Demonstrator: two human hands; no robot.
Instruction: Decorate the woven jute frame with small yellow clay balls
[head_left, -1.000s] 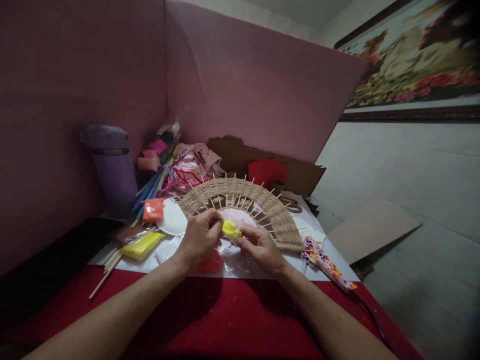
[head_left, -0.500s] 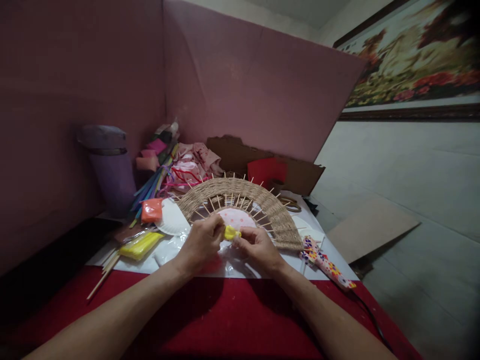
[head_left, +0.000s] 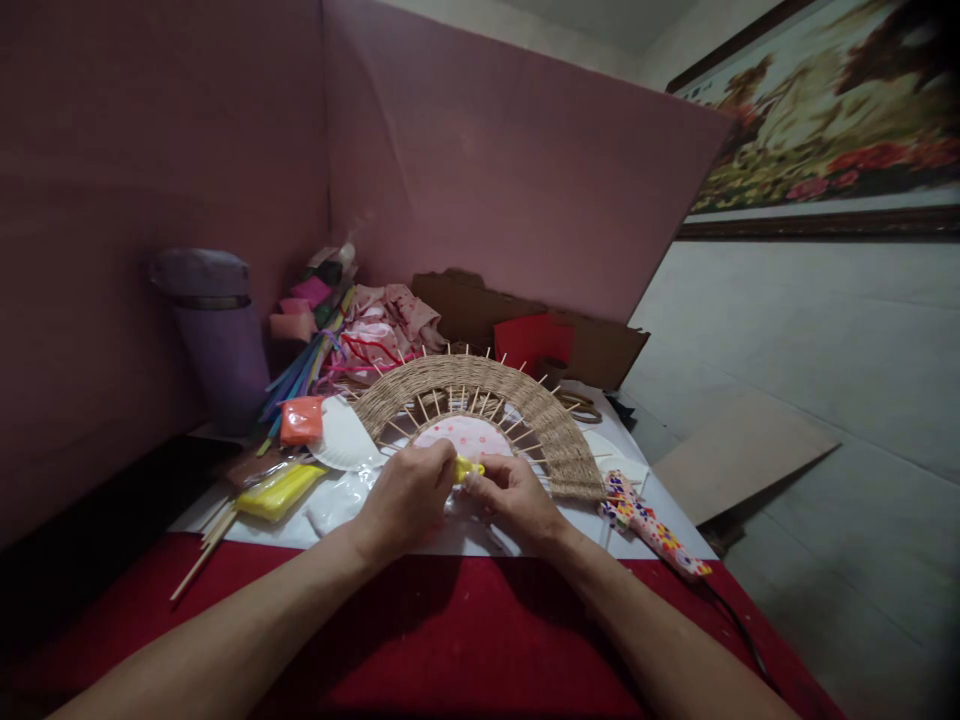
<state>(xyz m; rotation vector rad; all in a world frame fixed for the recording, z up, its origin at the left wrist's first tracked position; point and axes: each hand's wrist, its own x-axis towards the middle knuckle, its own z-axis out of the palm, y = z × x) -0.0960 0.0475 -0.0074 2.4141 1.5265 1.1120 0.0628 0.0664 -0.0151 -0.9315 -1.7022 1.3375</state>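
Observation:
A small lump of yellow clay [head_left: 467,469] is pinched between my two hands, low over the front of the woven fan. My left hand [head_left: 411,492] has its fingers closed on the lump's left side and partly hides it. On the other side, the thumb and fingers of my right hand [head_left: 516,492] grip its right end. Just behind stands the half-round fan [head_left: 480,375], woven of brown cord over thin sticks. Its pale pink dotted centre [head_left: 457,435] is partly covered by my left hand.
To the left lie a yellow packet [head_left: 281,492], an orange packet [head_left: 301,420], thin sticks [head_left: 202,550] and a white paper plate [head_left: 345,435]. A purple bottle [head_left: 219,350] stands behind them. Scissors [head_left: 585,408] lie behind the fan; a flower-patterned glue gun [head_left: 652,530] rests at right.
My left hand has shifted slightly down and right, covering more of the yellow clay. The clay now looks more drawn out. My right hand stays almost in place.

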